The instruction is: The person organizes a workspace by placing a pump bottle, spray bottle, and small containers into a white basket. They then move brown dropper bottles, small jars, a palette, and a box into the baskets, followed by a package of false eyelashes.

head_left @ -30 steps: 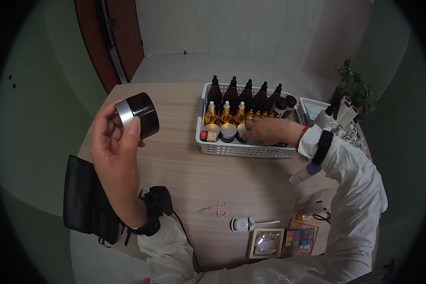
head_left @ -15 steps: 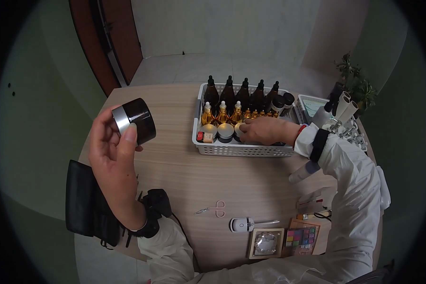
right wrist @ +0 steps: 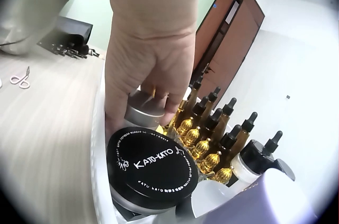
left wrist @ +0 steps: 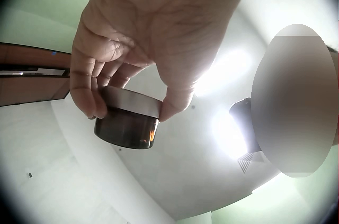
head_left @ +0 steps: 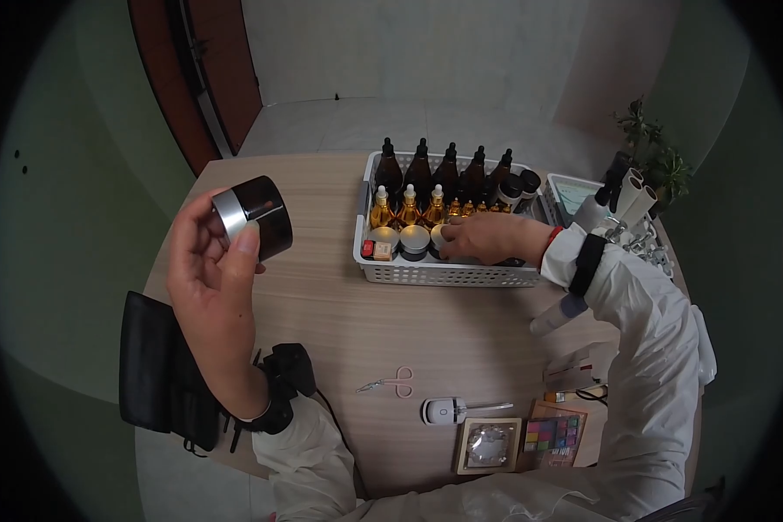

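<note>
My left hand (head_left: pixel 210 291) holds a dark glass cosmetic jar (head_left: pixel 268 217) raised over the left of the table, tilted on its side. Thumb and fingers grip its silver lid (left wrist: pixel 132 100). Over at the white perforated basket (head_left: pixel 448 276), my right hand (head_left: pixel 491 239) reaches down inside. Its thumb and fingers close round another silver-lidded jar (right wrist: pixel 145 112), which stands at the end of a row of similar jars (head_left: pixel 415 242). In the right wrist view a black-lidded jar (right wrist: pixel 152 167) sits right beside that hand.
Dark dropper bottles (head_left: pixel 423 170) and gold bottles (head_left: pixel 410 209) fill the basket behind the jars. Pink scissors (head_left: pixel 400 383), an eyelash curler (head_left: pixel 444 411), a framed box (head_left: pixel 489 445) and a colour palette (head_left: pixel 552 435) lie in front. A black case (head_left: pixel 152 374) stands left, a lilac-capped tube (head_left: pixel 557 315) right.
The jar in my left hand dips slightly left, then comes back right, turning a little. My right hand keeps its place at the jar in the basket. The head view has shifted slightly.
</note>
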Available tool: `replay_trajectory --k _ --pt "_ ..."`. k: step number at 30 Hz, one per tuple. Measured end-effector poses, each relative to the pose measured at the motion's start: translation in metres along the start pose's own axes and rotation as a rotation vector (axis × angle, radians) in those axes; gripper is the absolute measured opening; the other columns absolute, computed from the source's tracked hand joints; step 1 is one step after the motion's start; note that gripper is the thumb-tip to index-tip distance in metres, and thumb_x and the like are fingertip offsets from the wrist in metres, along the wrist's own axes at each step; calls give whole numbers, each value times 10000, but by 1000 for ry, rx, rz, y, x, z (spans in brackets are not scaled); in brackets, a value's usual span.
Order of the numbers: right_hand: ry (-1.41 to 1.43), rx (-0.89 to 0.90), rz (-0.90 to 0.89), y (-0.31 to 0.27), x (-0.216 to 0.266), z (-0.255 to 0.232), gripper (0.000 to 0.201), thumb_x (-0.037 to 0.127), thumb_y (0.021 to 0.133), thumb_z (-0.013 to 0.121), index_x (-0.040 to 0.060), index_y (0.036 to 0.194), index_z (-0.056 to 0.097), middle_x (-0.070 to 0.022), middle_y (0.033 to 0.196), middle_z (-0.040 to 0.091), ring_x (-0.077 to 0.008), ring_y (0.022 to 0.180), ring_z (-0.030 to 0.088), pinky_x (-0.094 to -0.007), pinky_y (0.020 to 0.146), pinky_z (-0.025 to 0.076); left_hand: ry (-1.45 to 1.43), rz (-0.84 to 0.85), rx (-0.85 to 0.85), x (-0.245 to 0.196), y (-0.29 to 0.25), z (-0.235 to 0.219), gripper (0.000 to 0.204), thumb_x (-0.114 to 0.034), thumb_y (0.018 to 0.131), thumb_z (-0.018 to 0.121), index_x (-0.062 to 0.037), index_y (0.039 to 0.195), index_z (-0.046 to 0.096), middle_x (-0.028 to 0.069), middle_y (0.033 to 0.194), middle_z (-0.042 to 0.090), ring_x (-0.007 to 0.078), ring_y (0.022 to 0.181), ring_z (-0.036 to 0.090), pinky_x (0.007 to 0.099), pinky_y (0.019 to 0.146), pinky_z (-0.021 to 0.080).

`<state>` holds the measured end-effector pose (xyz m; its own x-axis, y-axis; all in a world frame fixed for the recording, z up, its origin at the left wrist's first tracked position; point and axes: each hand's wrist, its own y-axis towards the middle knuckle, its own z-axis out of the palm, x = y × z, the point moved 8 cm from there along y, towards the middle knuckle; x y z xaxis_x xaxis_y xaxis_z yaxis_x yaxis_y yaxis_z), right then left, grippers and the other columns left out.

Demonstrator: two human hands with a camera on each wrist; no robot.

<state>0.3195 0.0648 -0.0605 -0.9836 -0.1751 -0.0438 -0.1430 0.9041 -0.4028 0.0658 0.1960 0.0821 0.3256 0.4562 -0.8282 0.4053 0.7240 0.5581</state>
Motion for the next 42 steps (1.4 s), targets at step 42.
replay_trajectory --k 42 --pt "-37 -29 -101 0 4 -9 432 5 655 694 25 1074 588 -114 1043 547 -305 1034 544 -382 900 470 -53 0 49 -6 1 3 379 -53 855 616 49 1194 480 116 1031 577 132 917 573 246 767 484"
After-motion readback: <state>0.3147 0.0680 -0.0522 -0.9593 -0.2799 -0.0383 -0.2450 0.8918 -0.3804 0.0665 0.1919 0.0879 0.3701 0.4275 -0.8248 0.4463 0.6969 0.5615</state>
